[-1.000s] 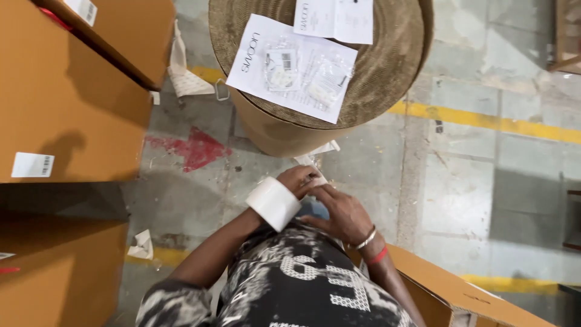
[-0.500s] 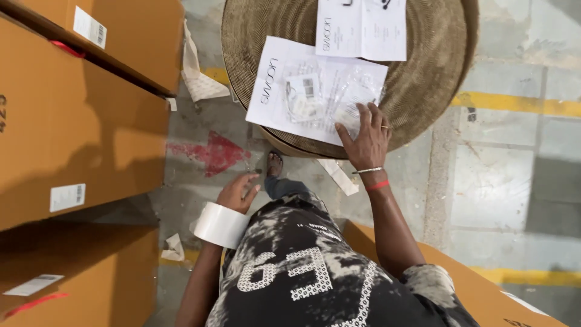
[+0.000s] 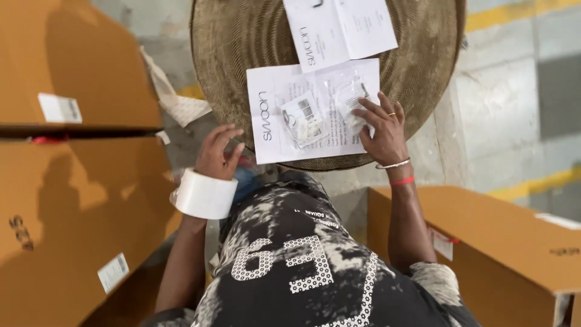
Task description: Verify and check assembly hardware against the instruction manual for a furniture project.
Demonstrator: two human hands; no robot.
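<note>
My right hand [image 3: 381, 128] rests flat on a small clear plastic bag [image 3: 353, 104] that lies on a white paper sheet [image 3: 272, 130] on a round brown cardboard drum top [image 3: 224, 54]. A second clear bag with a label [image 3: 302, 120] lies just left of it on the same sheet. My left hand [image 3: 218, 152] hovers beside the sheet's left edge, fingers apart and holding nothing. A roll of white tape [image 3: 204, 195] sits around my left wrist. Another folded white sheet [image 3: 339, 27] lies farther back on the drum.
Large brown cardboard boxes [image 3: 66, 79] with white labels stack on the left. An open brown box [image 3: 484, 236] stands at the lower right. Grey concrete floor with a yellow line [image 3: 532, 181] lies to the right. Crumpled paper [image 3: 175, 103] hangs left of the drum.
The view has moved closer over the drum. My right hand has slid onto the small bag, and my left hand has risen from my waist to the sheet's edge.
</note>
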